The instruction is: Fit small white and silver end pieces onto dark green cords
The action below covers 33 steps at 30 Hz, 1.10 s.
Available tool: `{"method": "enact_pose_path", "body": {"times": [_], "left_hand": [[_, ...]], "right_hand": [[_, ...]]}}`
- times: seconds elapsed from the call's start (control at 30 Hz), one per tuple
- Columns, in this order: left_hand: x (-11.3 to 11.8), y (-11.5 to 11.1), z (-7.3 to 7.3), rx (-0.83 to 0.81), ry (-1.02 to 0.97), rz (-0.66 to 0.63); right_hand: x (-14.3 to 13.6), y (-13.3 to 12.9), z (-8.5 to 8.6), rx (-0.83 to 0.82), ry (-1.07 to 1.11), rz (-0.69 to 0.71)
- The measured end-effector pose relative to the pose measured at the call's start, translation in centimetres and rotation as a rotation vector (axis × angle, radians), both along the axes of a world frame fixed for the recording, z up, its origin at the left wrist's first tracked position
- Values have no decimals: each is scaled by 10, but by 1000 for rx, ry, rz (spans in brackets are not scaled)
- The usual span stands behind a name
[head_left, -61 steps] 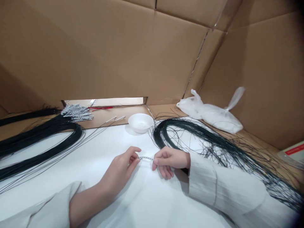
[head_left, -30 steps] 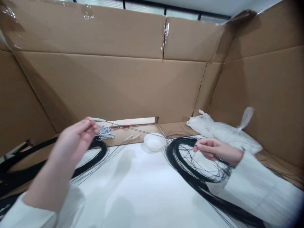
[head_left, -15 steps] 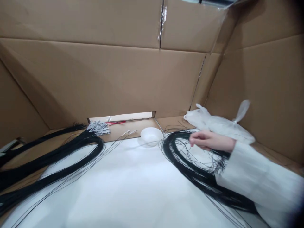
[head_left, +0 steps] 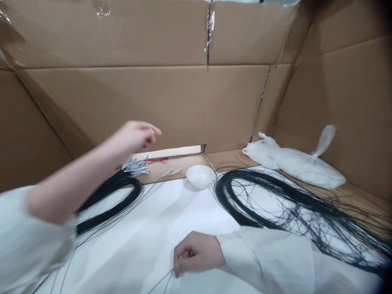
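My right hand [head_left: 197, 253] is low in the middle over the white table surface. Its thumb and forefinger pinch thin black wires [head_left: 162, 278] that run off the bottom edge. Raised on the left, my left hand [head_left: 139, 136] has its fingers curled together. A small pale spot shows at its fingertips, too tiny to name. Below that hand lies a bundle of black wires [head_left: 114, 210], with a cluster of printed white markers [head_left: 136, 167] at its far end. A few separate wires end in white pieces [head_left: 177, 172] beside a white bowl [head_left: 200, 176].
Cardboard walls [head_left: 153, 98] enclose the back and sides, with a slot low in the back wall. A second coil of black wires [head_left: 225, 192] spreads along the right, with loose tangled strands. Behind it lies a knotted white plastic bag [head_left: 303, 165]. Something thin and red [head_left: 157, 159] lies near the slot.
My right hand has left the right-hand coil and moved to the lower middle, with wires in its pinch. My left hand has come into view, raised at the left. The view has shifted slightly.
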<state>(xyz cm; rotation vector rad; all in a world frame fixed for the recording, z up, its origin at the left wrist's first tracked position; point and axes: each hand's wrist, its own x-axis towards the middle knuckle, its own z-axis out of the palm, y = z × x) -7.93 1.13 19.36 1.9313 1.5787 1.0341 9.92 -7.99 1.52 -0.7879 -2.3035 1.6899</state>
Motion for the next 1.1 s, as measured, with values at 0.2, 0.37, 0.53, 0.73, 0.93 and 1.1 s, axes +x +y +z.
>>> {"method": "enact_pose_path", "body": {"times": [0.2, 0.37, 0.53, 0.73, 0.93, 1.1], "left_hand": [[54, 63, -113, -141, 328, -125], [51, 98, -140, -142, 459, -165], [38, 79, -99, -115, 509, -244], [23, -52, -75, -250, 547, -430], [9, -127, -127, -335, 486, -380], [-2, -126, -127, -391, 339, -259]], "right_hand": [[4, 17, -14, -240, 104, -118], [4, 19, -11, -293, 137, -88], [5, 19, -12, -337, 180, -67], [7, 22, -10, -404, 174, -148], [6, 28, -11, -481, 255, -114], [9, 28, -11, -541, 359, -98]]}}
